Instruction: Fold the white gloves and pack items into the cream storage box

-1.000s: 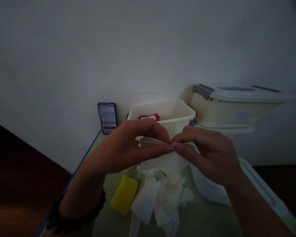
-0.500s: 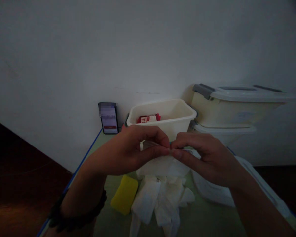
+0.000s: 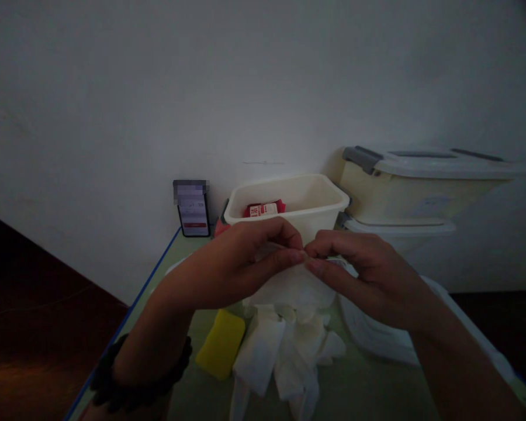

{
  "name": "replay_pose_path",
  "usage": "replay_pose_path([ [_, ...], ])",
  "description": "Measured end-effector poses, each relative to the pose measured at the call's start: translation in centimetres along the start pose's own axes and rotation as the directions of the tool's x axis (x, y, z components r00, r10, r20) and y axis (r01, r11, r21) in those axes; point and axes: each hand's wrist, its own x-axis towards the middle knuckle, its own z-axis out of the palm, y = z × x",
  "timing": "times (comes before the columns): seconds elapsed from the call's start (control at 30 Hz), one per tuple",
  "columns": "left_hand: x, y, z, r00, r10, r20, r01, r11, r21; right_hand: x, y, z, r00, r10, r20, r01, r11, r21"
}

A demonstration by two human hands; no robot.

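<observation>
Two hands, left (image 3: 228, 269) and right (image 3: 370, 272), pinch the upper edge of a thin white film (image 3: 291, 286), held before the open bin (image 3: 318, 222), fingertips almost meeting. It looks light, limp and easily torn; flat fingertips along that edge should suit it best.

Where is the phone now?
In the head view, the phone stands left of centre, by the wall, left of the open bin and beyond the left hand.

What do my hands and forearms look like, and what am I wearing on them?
Your left hand and right hand are ungloved. A chunky, bumpy black wristband circles your left wrist. Neither visible forearm shows a sleeve.
</observation>
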Motion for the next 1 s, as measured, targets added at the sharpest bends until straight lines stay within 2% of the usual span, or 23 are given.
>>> replay_pose_path([
  [0.27, 0.0, -0.1, 0.1, 1.000, -0.006, -0.017, 0.007, 0.999, 0.038, 0.0, 0.1, 0.1, 1.000, -0.012, 0.017, 0.012, 0.999, 0.042],
  [0.4, -0.1, -0.6, 0.2, 0.994, 0.020, -0.112, -0.024, 0.999, -0.034, -0.4, 0.2, -0.1, 0.997, 0.061, -0.043, -0.052, 0.982, 0.182],
  [0.57, 0.0, -1.3, 0.7, 0.987, 0.019, -0.159, -0.050, 0.980, -0.195, -0.8, 0.0, -0.4, 0.960, 0.237, -0.150, -0.146, 0.878, 0.455],
  [0.67, 0.3, -1.8, 1.2, 0.996, -0.032, -0.086, 0.014, 0.980, -0.200, -0.8, -0.1, -0.5, 0.948, 0.292, -0.127, -0.165, 0.793, 0.587],
  [0.8, 0.6, -2.1, 1.6, 0.998, -0.064, 0.002, 0.062, 0.958, -0.281, -0.7, 0.3, -0.6, 0.918, 0.371, -0.140, -0.178, 0.701, 0.690],
  [1.0, 0.8, -1.6, 1.4, 0.991, -0.114, -0.064, 0.060, 0.832, -0.552, -0.3, 1.0, -0.4, 0.853, 0.480, -0.206, -0.174, 0.633, 0.754],
])
